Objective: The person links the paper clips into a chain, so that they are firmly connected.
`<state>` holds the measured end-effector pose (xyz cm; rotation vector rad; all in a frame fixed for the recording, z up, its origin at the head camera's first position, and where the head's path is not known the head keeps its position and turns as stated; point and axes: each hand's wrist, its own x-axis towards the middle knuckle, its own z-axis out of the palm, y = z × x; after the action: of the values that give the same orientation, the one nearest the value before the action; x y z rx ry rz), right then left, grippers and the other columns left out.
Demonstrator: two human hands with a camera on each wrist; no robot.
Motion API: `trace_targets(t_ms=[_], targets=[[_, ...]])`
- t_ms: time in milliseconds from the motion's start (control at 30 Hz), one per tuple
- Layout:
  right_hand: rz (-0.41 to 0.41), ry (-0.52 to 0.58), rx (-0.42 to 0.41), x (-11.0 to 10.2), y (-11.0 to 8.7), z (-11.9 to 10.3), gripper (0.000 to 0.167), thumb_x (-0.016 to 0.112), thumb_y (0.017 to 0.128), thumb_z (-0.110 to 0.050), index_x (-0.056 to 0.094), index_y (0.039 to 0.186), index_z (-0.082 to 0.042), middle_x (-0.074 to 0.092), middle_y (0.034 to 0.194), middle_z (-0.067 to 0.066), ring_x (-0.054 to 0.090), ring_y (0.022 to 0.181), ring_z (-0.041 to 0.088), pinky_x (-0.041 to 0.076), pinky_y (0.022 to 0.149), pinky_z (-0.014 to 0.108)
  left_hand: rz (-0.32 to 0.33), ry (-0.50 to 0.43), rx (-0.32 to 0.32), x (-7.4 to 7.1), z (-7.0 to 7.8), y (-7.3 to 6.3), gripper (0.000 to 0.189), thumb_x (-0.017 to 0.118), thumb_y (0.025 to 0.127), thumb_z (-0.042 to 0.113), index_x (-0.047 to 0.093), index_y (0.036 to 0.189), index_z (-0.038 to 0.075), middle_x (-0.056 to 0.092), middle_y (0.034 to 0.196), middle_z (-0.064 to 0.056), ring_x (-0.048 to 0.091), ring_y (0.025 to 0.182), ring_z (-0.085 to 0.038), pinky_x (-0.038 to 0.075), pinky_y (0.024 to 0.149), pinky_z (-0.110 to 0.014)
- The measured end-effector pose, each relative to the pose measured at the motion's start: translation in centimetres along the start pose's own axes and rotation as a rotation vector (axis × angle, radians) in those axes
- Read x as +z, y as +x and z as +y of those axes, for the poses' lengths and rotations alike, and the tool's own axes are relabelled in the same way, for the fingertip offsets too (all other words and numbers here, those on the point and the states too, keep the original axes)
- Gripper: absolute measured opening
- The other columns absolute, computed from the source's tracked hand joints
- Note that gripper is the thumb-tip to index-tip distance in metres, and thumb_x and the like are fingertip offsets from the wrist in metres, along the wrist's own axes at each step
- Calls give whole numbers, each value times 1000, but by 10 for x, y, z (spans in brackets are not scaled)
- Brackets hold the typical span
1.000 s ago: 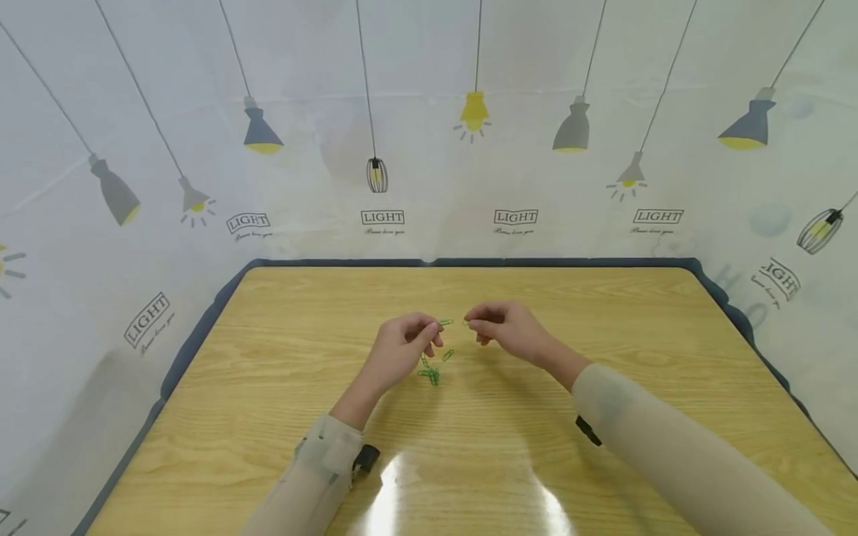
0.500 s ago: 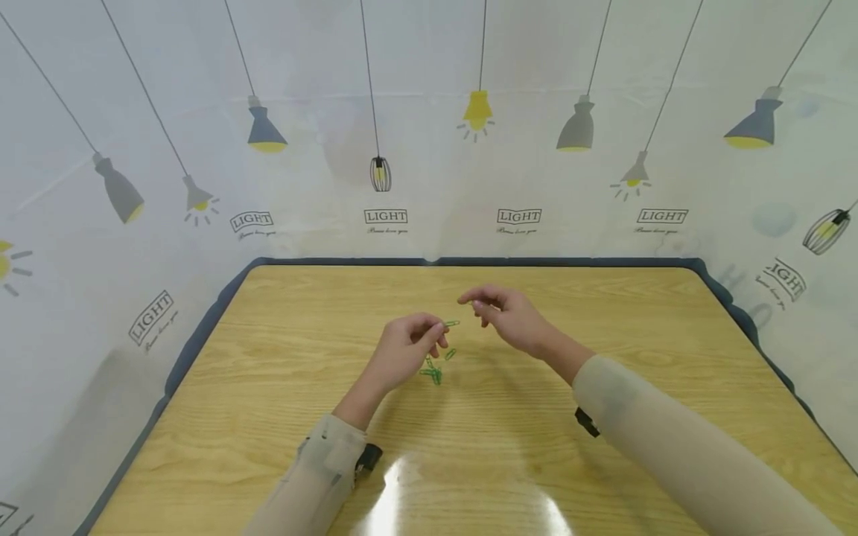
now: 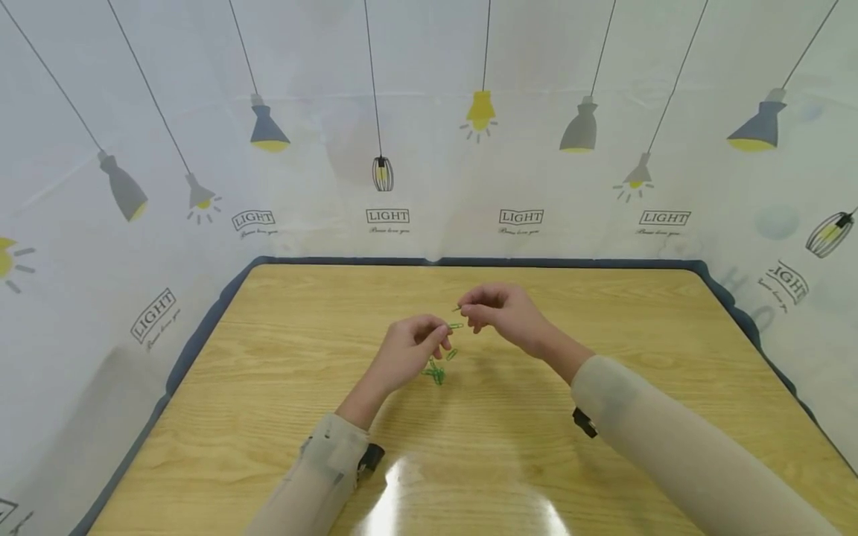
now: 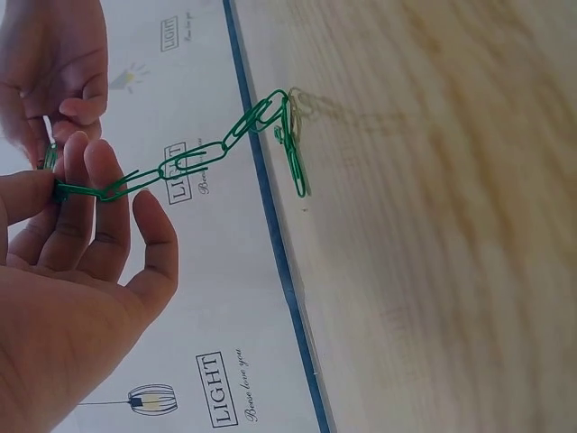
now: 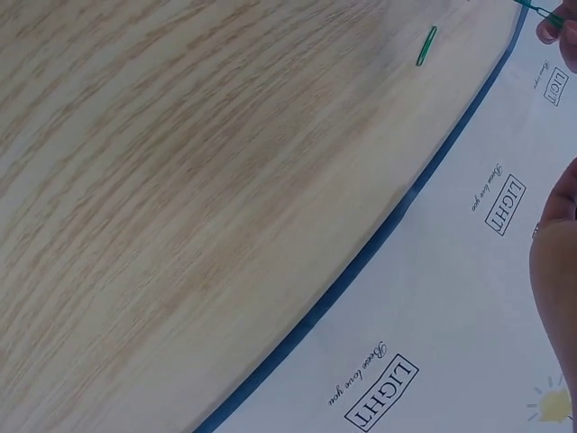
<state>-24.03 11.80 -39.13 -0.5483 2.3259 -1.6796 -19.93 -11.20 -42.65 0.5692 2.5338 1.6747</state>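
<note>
Over the middle of the table, my left hand (image 3: 410, 351) pinches the end link of a chain of green paper clips (image 4: 191, 162) between thumb and index finger. The held link's tip (image 3: 456, 325) sticks out to the right. In the left wrist view the chain runs down from the fingers, and its lower links bunch at the tabletop. My right hand (image 3: 507, 318), a little farther back and to the right, pinches a single paper clip (image 3: 456, 308) at its fingertips, mostly covered by them. One loose green paper clip (image 5: 426, 46) lies on the wood below the hands.
The wood-grain table (image 3: 268, 387) has a dark blue border (image 3: 348, 261) along its back and sides. A pale curtain (image 3: 429, 149) printed with lamps surrounds it on three sides. Dark devices (image 3: 370, 460) sit at both wrists.
My right hand has drawn back from the left hand's link and slightly away from me. Its fingers lifted, then closed again, and its paper clip now points differently. The left hand barely moves.
</note>
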Motion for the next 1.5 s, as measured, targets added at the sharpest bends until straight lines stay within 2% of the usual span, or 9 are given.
trace_targets(t_ms=[200,467,633,800,900,1067,1200,1333,1500], targets=[[-30,-7,2,-1,-2,-4,20,67,105,-19,74,119,-5,71,90,2,64,79,17,56,75,32,2,2,-2,0,-1,0,26,57,112,26,75,119,8,77,96,-8,72,84,-32,58,70,-28],[-30,-68,-7,-2,-2,-3,17,68,105,-18,74,113,-4,71,90,7,64,80,21,57,73,32,10,3,-15,-2,-1,-1,26,58,112,27,75,118,8,77,98,-13,72,87,-37,56,69,-28],[-34,-228,6,4,4,18,20,68,106,-19,74,116,-4,73,102,13,67,90,34,59,78,41,33,-19,-29,-6,0,-3,26,58,112,25,75,117,7,77,99,-18,72,87,-39,57,69,-30],[-119,-428,70,8,9,50,22,71,104,-21,76,121,-7,74,114,10,66,97,21,57,86,39,33,-21,-29,-7,0,-2,26,59,111,26,76,118,8,77,99,-16,73,85,-32,60,74,-40],[-168,-507,79,7,11,66,18,75,102,-20,77,117,-11,73,114,6,66,98,16,57,89,38,32,-19,-25,-7,0,-1,25,59,111,26,76,117,8,77,98,-14,73,84,-28,60,74,-37],[-228,-610,29,4,11,72,5,76,100,-17,77,100,-12,68,107,5,62,92,15,56,85,37,36,-20,-17,-6,1,-1,25,59,111,26,76,117,8,77,98,-15,73,84,-31,57,70,-28],[-297,-697,-4,5,10,66,10,70,104,-15,71,95,-11,64,101,4,58,86,14,52,80,33,37,-19,-19,-6,2,0,24,59,111,25,76,117,8,77,96,-12,73,83,-29,57,70,-29],[-331,-701,17,3,8,56,11,59,110,-14,64,101,-9,63,96,4,55,82,13,49,76,30,26,-13,-29,-4,2,0,24,59,111,25,76,117,9,77,96,-9,73,82,-26,58,70,-30],[-192,-561,2,-7,9,36,11,56,111,-15,63,105,-8,67,94,12,58,79,18,49,71,31,14,-14,-36,-3,1,-1,25,58,112,26,75,117,9,77,98,-13,73,87,-35,59,72,-33]])
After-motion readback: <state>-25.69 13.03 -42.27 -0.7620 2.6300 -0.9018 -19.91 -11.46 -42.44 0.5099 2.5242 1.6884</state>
